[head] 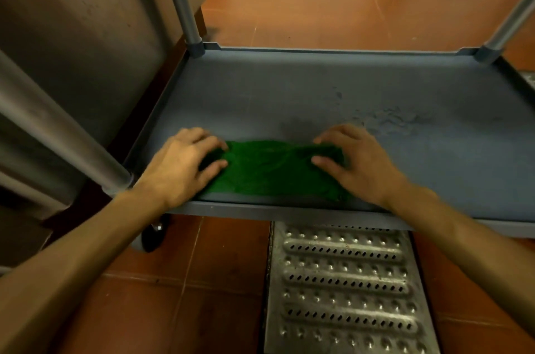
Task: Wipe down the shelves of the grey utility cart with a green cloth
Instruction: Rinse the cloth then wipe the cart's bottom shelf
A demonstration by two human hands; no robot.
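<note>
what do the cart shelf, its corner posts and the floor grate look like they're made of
Shelf: likely moulded plastic, matte grey-blue, with a raised lip and scuffed, marked surface. Corner posts: seemingly metal tubes, dull silvery sheen, set in plastic sockets. Floor grate: metal, probably stainless steel, shiny with pressed bumps and slots.

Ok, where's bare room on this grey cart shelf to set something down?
Bare: far half of the grey plastic shelf, and right of the right hand. Crowded: near edge, where it and the left hand hold the green cloth.
</note>
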